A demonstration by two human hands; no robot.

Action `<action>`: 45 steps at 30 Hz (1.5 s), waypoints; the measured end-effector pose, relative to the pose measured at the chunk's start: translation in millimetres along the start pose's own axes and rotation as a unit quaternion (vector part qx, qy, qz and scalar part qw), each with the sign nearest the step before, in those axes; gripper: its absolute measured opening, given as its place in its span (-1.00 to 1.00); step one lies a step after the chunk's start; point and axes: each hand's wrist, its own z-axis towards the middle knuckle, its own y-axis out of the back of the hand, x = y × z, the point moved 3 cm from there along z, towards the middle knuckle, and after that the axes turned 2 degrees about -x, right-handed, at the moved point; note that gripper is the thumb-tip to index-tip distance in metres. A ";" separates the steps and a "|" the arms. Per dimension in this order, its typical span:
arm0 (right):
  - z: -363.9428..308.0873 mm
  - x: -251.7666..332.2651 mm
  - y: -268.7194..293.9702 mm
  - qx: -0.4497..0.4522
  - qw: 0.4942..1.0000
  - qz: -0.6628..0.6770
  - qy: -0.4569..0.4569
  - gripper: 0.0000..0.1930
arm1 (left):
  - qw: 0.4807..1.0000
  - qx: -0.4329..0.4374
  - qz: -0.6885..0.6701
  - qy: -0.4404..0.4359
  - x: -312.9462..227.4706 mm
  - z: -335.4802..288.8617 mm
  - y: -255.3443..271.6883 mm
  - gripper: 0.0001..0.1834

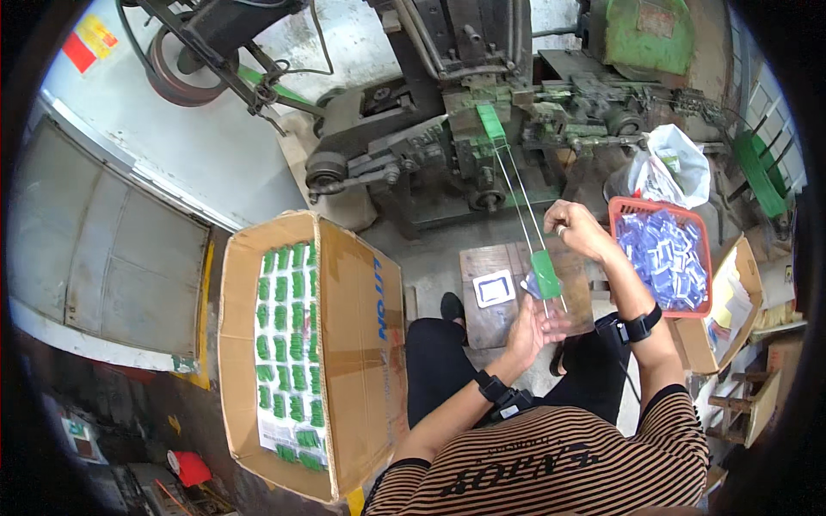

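a: how is the grip of each hand?
b: the right hand (581, 230) has fingers curled close together beside the thin rods (523, 194); i cannot tell if they pinch something. the left hand (532, 331) is lower, palm upward; its hold i also cannot tell.
a: and the green piece (542, 273)?
b: it is on the rods, above the wooden tabletop (479, 261). at right stands a red basket (632, 205) with blue packets (662, 262).

Far left of the left hand (527, 334) stands a grey metal door (142, 284); a dark wheel (172, 79) sits farther forward. Right of the right hand (581, 228) are a white plastic bag (654, 181) and, farther off, a green metal frame (757, 176).
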 end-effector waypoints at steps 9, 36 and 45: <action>-32.1 -8.5 -27.6 -0.012 0.992 0.116 -0.053 -0.82 | 1.000 -0.007 -0.027 -0.007 5.1 -4.3 -12.4 -0.34; -193.7 59.4 -45.2 -0.182 0.973 -0.141 -0.027 -0.74 | 0.995 -0.002 0.077 0.058 30.3 -34.5 -28.0 -0.68; -187.7 85.6 -45.6 -0.176 0.971 -0.158 0.027 -0.69 | 0.999 -0.022 -0.035 -0.026 24.8 -36.0 -21.5 -0.75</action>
